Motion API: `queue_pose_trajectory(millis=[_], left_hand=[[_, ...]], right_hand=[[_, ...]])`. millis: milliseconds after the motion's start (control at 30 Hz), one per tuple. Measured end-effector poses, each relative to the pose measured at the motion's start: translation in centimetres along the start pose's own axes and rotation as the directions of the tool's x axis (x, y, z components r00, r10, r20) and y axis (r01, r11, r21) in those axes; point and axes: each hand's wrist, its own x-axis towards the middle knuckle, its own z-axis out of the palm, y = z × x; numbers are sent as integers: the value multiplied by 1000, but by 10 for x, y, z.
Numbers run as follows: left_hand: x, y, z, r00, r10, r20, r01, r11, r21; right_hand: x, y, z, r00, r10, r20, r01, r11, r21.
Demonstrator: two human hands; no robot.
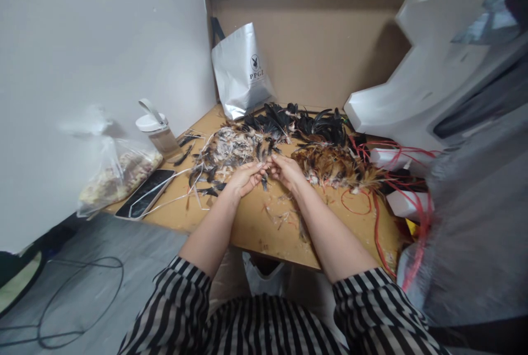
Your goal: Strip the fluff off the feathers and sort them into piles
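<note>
Left hand (244, 177) & right hand (286, 170) meet fingertip to fingertip, both pinched shut on a small dark feather (264, 170). Prob. near weightless, soft, easily bent; best taken by the stiff quill, not the vane.

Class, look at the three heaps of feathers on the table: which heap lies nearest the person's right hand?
The brown-and-gold heap, just right of the right hand. The black heap lies farther back, and the pale grey-white heap sits by the left hand.

Left hand (245, 178) and right hand (286, 171) pinch small feathers (264, 167) together, fingertips meeting just in front of the feather pile (284, 143); phone (145, 193) well left of it.
</note>
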Motion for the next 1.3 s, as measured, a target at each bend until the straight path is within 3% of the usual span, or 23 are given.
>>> queue_pose_trajectory(millis=[133,333,500,800,1300], left_hand=[[0,1,0,1000,1,28,0,999,-38],[-1,1,0,998,1,57,0,1000,-13],[-1,2,2,999,2,36,-2,1000,-5],[4,-1,-3,993,86,-81,-82,995,52],[4,-4,0,987,143,-79,-128,977,172]], right_hand=[[1,0,-7,988,79,129,-91,991,96],[-1,0,-7,984,85,156,-101,990,96],[-3,-1,-2,993,52,107,-59,996,64],[-1,-4,6,978,-196,-71,197,980,13],[-1,-3,10,977,-183,-114,187,982,33]])
